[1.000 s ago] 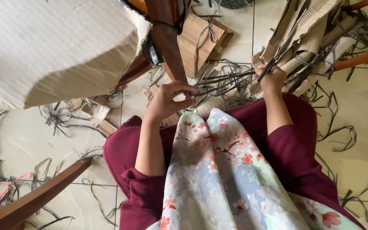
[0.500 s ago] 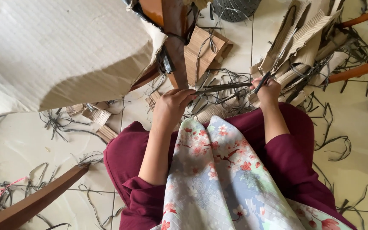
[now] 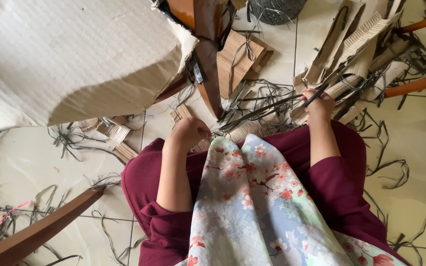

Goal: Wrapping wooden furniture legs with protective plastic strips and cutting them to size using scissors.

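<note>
My right hand (image 3: 320, 104) is closed around a bundle of thin dark strips (image 3: 262, 111) that slants down to the left across the floor. My left hand (image 3: 191, 132) is curled into a fist in front of my lap, close to the low ends of those strips; nothing shows inside it. Both arms wear dark red sleeves, and a pale floral cloth (image 3: 252, 207) lies over my lap. Just beyond the right hand leans a stack of corrugated cardboard pieces (image 3: 356, 44).
A big sheet of cardboard (image 3: 60, 59) fills the upper left, fixed against a brown wooden leg (image 3: 208, 54). A dark woven basket (image 3: 276, 10) sits at the top. Wooden rails (image 3: 40, 229) (image 3: 415, 83) cross at lower left and right. Loose strips and cardboard scraps (image 3: 117, 135) litter the tiled floor.
My left hand has drawn back from the strips toward my lap and closed into a fist. The right hand keeps its hold on the strips and has shifted slightly to the right.
</note>
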